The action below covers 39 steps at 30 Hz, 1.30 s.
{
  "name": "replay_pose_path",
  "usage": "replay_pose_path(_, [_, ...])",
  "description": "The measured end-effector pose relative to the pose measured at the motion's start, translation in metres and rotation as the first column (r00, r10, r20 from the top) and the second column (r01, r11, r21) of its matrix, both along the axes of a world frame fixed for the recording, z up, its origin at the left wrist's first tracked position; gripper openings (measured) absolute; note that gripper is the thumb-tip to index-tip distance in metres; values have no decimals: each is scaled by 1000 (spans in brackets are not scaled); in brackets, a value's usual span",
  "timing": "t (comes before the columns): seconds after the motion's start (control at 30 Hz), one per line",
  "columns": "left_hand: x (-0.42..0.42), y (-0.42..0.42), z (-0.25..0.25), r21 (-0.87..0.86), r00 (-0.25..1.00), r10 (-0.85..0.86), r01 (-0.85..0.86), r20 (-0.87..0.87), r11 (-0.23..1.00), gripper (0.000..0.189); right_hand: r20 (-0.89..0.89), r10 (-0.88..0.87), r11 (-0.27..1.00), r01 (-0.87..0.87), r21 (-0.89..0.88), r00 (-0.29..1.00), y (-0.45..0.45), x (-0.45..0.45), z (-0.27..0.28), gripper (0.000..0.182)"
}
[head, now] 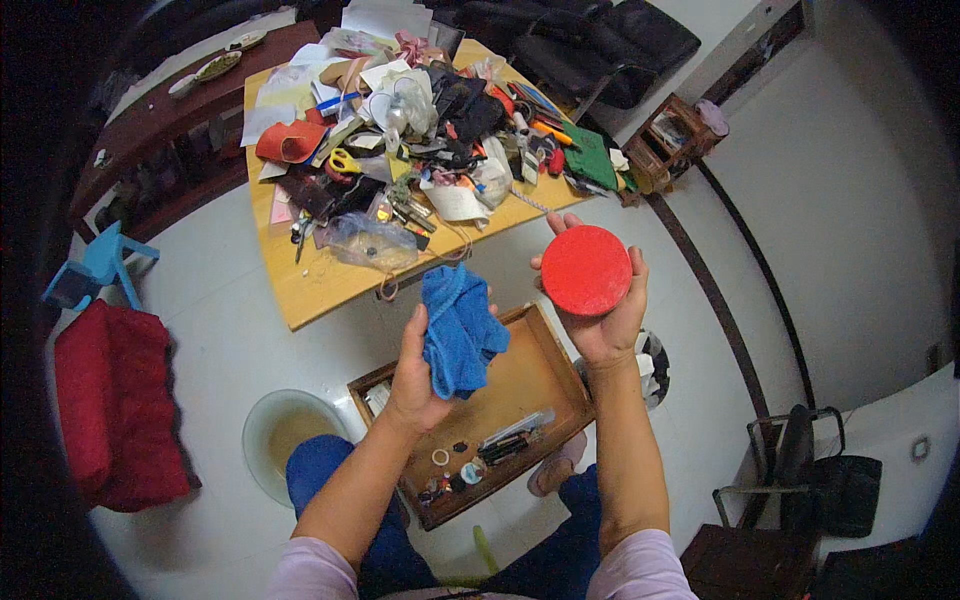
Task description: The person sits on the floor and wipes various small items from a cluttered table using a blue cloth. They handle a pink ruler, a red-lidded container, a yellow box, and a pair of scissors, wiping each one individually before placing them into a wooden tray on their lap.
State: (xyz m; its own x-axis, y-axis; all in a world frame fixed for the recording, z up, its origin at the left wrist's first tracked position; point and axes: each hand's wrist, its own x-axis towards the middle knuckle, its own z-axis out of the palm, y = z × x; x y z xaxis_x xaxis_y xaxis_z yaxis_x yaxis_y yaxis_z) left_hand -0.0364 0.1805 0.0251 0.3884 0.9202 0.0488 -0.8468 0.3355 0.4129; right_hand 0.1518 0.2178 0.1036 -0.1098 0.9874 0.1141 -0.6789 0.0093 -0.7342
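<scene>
A crumpled blue cloth [463, 334] lies in my left hand [414, 375], the thumb pressed along its side. My right hand [606, 334] holds up a round, flat red object [586, 270], perhaps a lid or tin, its smooth disc facing me. Below both hands is a shallow wooden drawer [540, 330] on the floor between my legs. Inside it, towards the near side, are several black pens or sticks [504, 445], a clear plastic sleeve [529, 421], a pale ring [440, 456] and a small round container [472, 472].
A wooden table [300, 296] ahead carries a heap of papers, bags, yellow scissors [344, 160] and a green book-like item [589, 156]. A basin of murky water [300, 420] stands left of my knee. Further left are a red-covered stool [120, 405] and a blue plastic chair [105, 262].
</scene>
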Motion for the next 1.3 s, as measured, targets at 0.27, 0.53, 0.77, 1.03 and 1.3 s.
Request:
replay_pose_path(0.27, [-8,-45,14,15,984,-123,122,127,992,70,223,-172,985,175,7,959,-106,-36,-1,70])
replay_pose_path(0.53, [1,-122,14,-88,946,-112,145,303,985,75,472,-416,909,362,205,777,-190,-65,-15,70])
replay_pose_path(0.77, [17,-173,20,-129,914,-222,279,339,951,67,748,-637,763,-15,646,-187,-244,-87,-34,69])
replay_pose_path(1.03, [17,-206,20,-227,939,-182,253,292,941,56,707,-637,752,-42,658,-307,-250,-74,-20,65])
replay_pose_path(1.3, [4,-208,37,-167,929,-207,266,306,949,64,752,-594,799,-104,592,-286,-277,-82,-18,69])
